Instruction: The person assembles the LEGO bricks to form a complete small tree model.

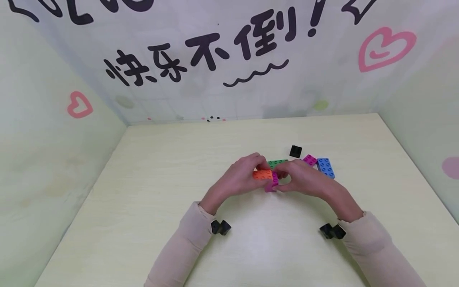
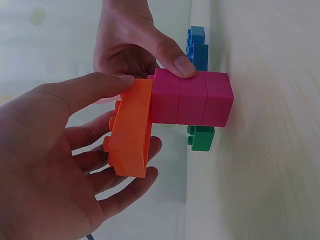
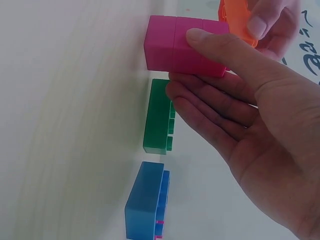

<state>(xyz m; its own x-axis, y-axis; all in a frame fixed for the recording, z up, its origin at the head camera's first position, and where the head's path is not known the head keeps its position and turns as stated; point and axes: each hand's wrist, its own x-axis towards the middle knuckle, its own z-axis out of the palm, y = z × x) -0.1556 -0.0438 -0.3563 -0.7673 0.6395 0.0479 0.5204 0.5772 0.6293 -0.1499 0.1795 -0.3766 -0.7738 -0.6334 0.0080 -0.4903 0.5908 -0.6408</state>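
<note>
Three magenta toy building bricks are joined in an upright stack [image 2: 192,97] on the table. An orange building brick [image 2: 131,135] sits at the top of the stack, slightly tilted and jutting out to the left. My left hand [image 1: 245,173] holds the orange brick, its thumb along one edge and its fingers around the far side. With thumb and fingers on opposite sides, my right hand [image 1: 305,177] pinches the magenta stack. Just behind the hands lies a green brick [image 3: 157,117], partly covered in the head view.
On the table [image 1: 143,191], beyond the right hand, lie a blue brick [image 1: 325,168], a small magenta brick [image 1: 310,160] and a black brick [image 1: 295,151]. Another blue brick [image 3: 144,200] shows in the right wrist view. Printed white panels [image 1: 215,95] border the back and sides.
</note>
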